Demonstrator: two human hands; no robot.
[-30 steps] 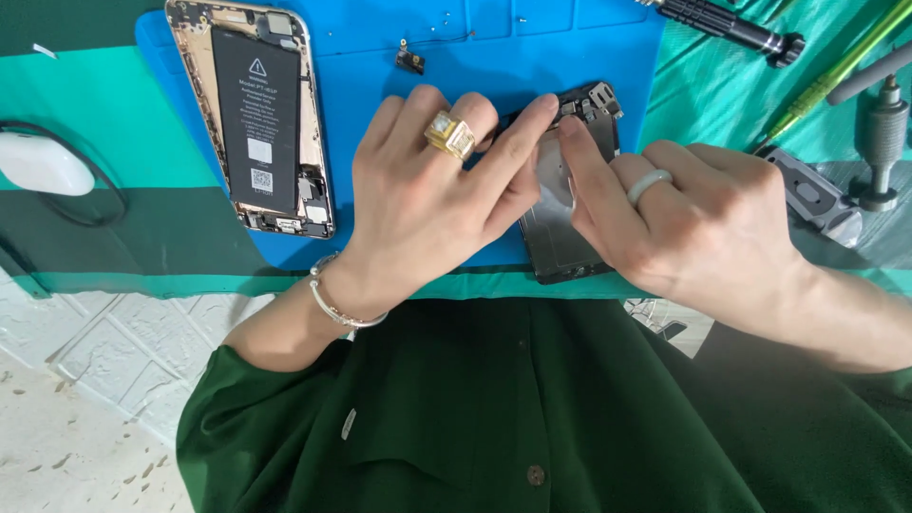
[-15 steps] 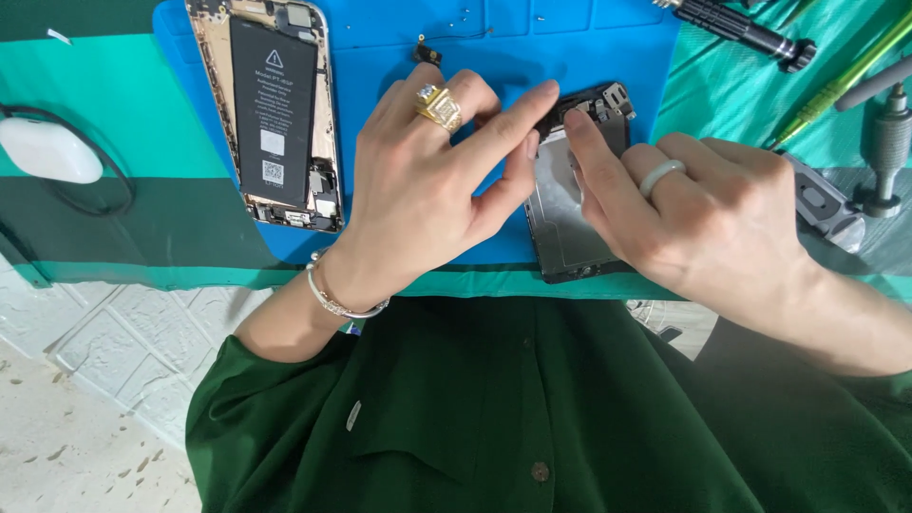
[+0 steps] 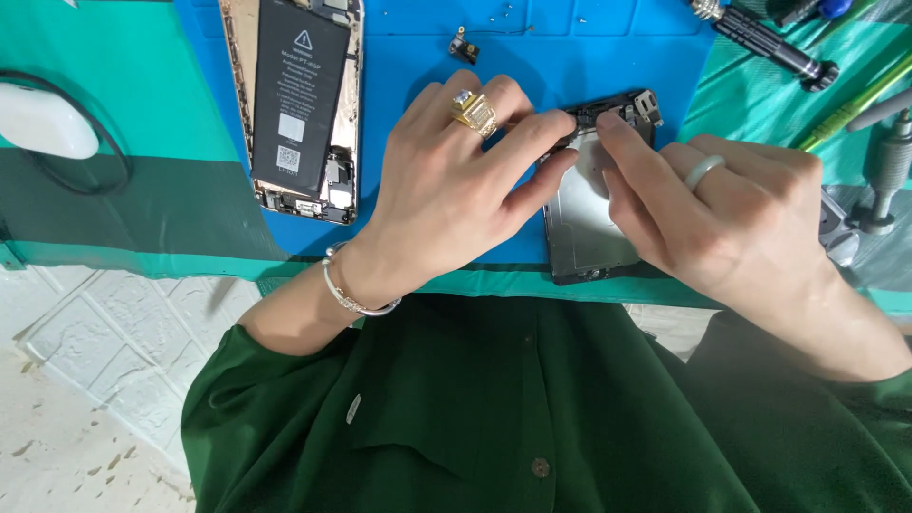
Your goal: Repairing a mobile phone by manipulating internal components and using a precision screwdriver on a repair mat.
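Blue mat [image 3: 408, 57] lies under my work on the table, and since a second ago both my hands have crept up along the screen panel [image 3: 581, 223] toward its far end, so the work now sits at the small parts along the top edge rather than mid-panel. My left hand [image 3: 446, 190] reaches in from the left, its fingers [image 3: 537, 133] pressed together and pinching at that top edge. My right hand [image 3: 731, 214] comes from the other side, its fingers [image 3: 617, 133] meeting the left ones there; whether they grip a part or only press on it, I cannot tell.

Face down between my hands, the panel shows its grey metal back, its long axis running away from me, near end at the mat's front edge. Left of my left hand lies the opened phone body [image 3: 299, 104] with its black battery, well apart. Just beyond my left fingers sits a tiny loose part [image 3: 464, 46]. Right of my right hand lie a dark screwdriver [image 3: 765, 43] and other tools.
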